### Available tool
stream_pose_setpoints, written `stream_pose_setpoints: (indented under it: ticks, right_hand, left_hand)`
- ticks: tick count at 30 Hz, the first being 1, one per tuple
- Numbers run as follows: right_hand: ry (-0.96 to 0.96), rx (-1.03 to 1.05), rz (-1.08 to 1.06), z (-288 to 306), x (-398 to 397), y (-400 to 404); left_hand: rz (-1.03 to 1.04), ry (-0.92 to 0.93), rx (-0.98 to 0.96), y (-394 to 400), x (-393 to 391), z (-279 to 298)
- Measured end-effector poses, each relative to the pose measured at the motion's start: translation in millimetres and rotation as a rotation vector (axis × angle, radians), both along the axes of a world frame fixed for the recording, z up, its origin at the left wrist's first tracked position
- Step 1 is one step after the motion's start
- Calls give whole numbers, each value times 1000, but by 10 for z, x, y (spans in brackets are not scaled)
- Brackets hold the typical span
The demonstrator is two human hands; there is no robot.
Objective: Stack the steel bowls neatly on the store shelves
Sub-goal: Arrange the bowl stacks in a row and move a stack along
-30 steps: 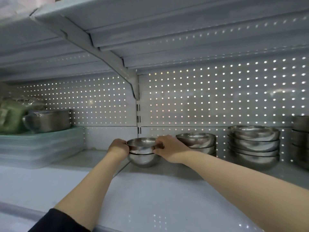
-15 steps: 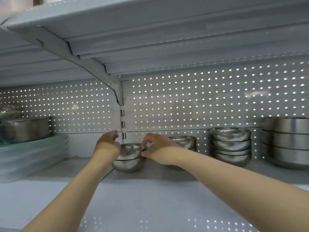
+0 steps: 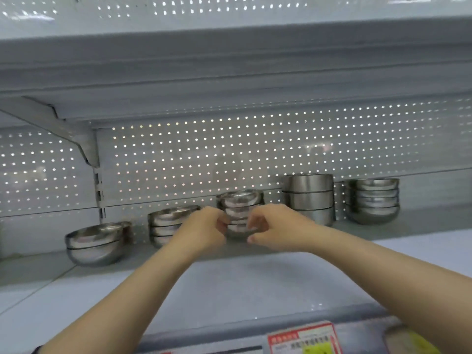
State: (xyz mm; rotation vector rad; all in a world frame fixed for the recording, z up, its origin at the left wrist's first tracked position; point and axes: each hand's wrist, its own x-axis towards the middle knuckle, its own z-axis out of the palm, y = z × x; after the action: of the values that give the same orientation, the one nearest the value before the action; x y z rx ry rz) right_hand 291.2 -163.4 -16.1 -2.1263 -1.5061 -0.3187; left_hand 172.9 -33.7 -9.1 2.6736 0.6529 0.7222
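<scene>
Five stacks of steel bowls already lined up along the back of the shelf (image 3: 229, 290). Both arms reached toward the middle stack (image 3: 240, 208). Left hand (image 3: 204, 228) and right hand (image 3: 275, 226) close together before it, fingers curled; actual contact hidden by blur, cannot tell. Seemingly well along, judging by that row; left-end pair (image 3: 94, 241) sat forward, likely wanting straightening.

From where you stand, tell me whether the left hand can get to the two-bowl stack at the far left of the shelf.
Probably yes. The left hand sits by the middle stack, and the two-bowl stack stands to its left at the shelf front. Only the three-bowl stack stands between, set further back.
</scene>
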Motion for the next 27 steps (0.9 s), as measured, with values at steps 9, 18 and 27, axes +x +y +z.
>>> stream_pose_setpoints:
  ticks: [9, 18, 27]
  right_hand:
    - [85, -3, -164, -66, 1014, -1659]
    - [72, -28, -296, -81, 2023, -3276]
    - [49, -53, -499, 57, 2951, -4916]
  left_hand:
    - [-99, 48, 21, -1532, 1101, -41]
    - [-102, 129, 159, -3157, 2238, -56]
    - [-258, 166, 270, -4769, 3564, 110]
